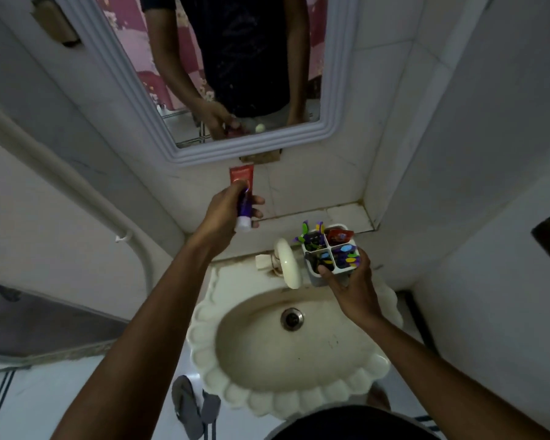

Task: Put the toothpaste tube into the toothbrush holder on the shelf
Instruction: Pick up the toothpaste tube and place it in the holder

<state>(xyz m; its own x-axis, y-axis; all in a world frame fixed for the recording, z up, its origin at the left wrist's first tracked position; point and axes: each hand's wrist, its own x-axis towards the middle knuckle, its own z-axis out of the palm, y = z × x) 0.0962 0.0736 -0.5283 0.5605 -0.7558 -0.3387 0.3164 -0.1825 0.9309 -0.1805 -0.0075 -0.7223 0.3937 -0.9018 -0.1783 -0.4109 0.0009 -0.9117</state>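
Observation:
My left hand grips a toothpaste tube, red at its flat top end, purple in the middle, white cap pointing down, held upright in front of the wall below the mirror. To the right, my right hand holds the near side of a white toothbrush holder with four compartments, standing on the sink's back ledge by the wall shelf. Colourful toothbrush heads and a red packet fill the compartments. The tube is well left of and above the holder.
A cream scalloped sink lies below with a drain and a cream tap just left of the holder. A white-framed mirror hangs above. A tiled shelf runs behind the holder. Sandals lie on the floor.

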